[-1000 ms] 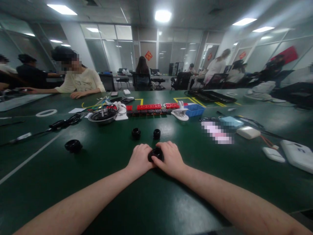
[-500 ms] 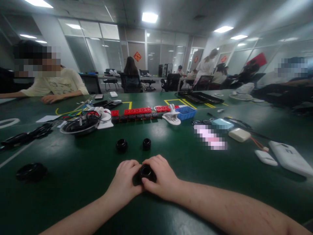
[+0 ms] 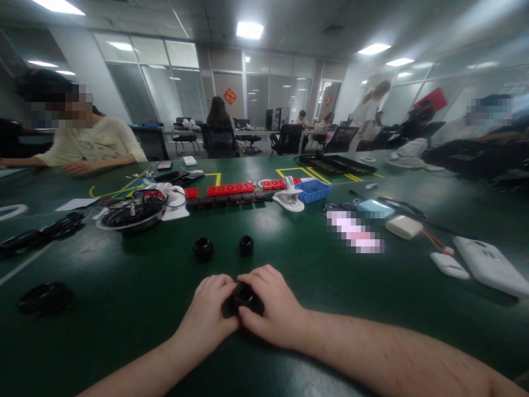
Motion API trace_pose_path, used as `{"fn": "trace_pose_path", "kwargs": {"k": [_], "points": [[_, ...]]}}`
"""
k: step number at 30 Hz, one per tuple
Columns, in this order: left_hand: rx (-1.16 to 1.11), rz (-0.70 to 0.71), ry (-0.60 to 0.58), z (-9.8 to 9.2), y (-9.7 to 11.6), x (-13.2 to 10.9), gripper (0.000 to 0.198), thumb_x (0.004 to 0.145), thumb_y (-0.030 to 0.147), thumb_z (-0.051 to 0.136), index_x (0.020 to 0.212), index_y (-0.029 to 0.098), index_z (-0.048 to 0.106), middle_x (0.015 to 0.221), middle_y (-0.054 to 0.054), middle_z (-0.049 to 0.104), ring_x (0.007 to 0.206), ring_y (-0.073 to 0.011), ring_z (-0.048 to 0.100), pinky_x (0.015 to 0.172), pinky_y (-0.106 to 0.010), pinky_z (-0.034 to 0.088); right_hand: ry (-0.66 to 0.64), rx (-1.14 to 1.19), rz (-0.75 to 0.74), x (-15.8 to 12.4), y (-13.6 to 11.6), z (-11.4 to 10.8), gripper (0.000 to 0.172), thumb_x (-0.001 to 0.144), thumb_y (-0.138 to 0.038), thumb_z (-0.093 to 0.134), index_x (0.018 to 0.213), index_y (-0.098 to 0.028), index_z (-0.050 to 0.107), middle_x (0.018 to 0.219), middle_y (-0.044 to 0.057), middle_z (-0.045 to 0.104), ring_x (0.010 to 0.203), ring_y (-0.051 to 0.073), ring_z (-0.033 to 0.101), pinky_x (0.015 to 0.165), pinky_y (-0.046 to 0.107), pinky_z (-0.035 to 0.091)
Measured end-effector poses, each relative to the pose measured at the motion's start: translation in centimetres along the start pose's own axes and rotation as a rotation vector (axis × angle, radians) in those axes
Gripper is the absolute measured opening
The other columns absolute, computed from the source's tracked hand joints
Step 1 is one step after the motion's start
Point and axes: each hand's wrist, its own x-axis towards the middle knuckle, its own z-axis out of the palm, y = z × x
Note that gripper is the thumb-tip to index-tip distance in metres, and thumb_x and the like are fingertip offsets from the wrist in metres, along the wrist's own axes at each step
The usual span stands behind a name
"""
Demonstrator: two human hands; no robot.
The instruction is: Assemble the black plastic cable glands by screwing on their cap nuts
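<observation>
Both hands meet around a black ring-shaped part (image 3: 244, 296) low in the middle of the head view, on the green table (image 3: 165, 281). My left hand (image 3: 210, 309) has its thumb and fingers curved round the part's left side. From the right, my right hand (image 3: 275, 309) grips it between thumb and fingers. The part's round opening faces up; its lower side is hidden. Just beyond stand two similar black parts, a wider one (image 3: 204, 249) and a smaller one (image 3: 247, 246). A larger black ring (image 3: 46, 298) lies at the far left.
Farther back are a metal bowl with cables (image 3: 132, 218), a row of red blocks (image 3: 230, 188), a white clamp (image 3: 289, 199) and a blue bin (image 3: 314, 191). A white power bank (image 3: 490, 267) lies right. A person (image 3: 95, 143) sits across at left.
The view has shifted slightly, moving the table items a little left. Both hands remain around the black part, with my right fingers slightly shifted on it.
</observation>
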Motion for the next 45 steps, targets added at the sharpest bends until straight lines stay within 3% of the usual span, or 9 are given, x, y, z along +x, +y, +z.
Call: {"fn": "trace_pose_path", "kwargs": {"k": [10, 17, 24, 37, 45], "points": [[0.011, 0.044, -0.032, 0.1, 0.0, -0.1, 0.015, 0.067, 0.024, 0.057, 0.081, 0.02, 0.059, 0.089, -0.003, 0.054, 0.086, -0.0221, 0.047, 0.079, -0.037, 0.038, -0.035, -0.085, -0.133, 0.1, -1.1, -0.2, 0.037, 0.071, -0.043, 0.057, 0.097, -0.017, 0.054, 0.09, 0.004, 0.059, 0.078, 0.019, 0.043, 0.071, 0.033, 0.032], [-0.025, -0.013, -0.017, 0.1, 0.4, 0.2, 0.01, 0.066, 0.027, 0.057, 0.073, 0.019, 0.057, 0.082, -0.002, 0.053, 0.08, -0.021, 0.047, 0.073, -0.035, 0.039, -0.033, -0.178, -0.225, 0.1, -1.2, -0.1, 0.033, 0.072, -0.044, 0.053, 0.091, -0.017, 0.053, 0.087, 0.004, 0.058, 0.074, 0.018, 0.041, 0.066, 0.032, 0.029], [0.001, 0.011, -0.031, 0.3, 0.2, 0.2, 0.01, 0.065, 0.016, 0.05, 0.069, 0.02, 0.058, 0.078, 0.0, 0.051, 0.077, -0.0183, 0.046, 0.072, -0.032, 0.036, -0.055, -0.27, -0.358, -0.3, -1.6, 0.7, 0.028, 0.076, -0.043, 0.047, 0.08, -0.016, 0.054, 0.076, 0.004, 0.058, 0.071, 0.018, 0.042, 0.063, 0.033, 0.028], [0.023, 0.001, -0.015, 0.1, 0.1, -0.1, 0.025, 0.069, 0.009, 0.042, 0.08, 0.021, 0.061, 0.085, -0.003, 0.053, 0.082, -0.0201, 0.047, 0.076, -0.035, 0.038, -0.054, -0.35, -0.388, -1.0, -1.9, 0.4, 0.018, 0.078, -0.028, 0.041, 0.076, -0.015, 0.053, 0.069, 0.004, 0.056, 0.068, 0.017, 0.041, 0.061, 0.032, 0.028], [0.048, -0.012, -0.003, -0.2, 0.1, 0.0, 0.018, 0.069, 0.016, 0.047, 0.079, 0.021, 0.061, 0.085, -0.003, 0.054, 0.082, -0.021, 0.048, 0.074, -0.035, 0.039, -0.067, -0.36, -0.352, -1.2, -2.1, 0.0, 0.014, 0.078, -0.025, 0.042, 0.081, -0.016, 0.052, 0.07, 0.003, 0.057, 0.07, 0.017, 0.043, 0.06, 0.033, 0.028]]}}
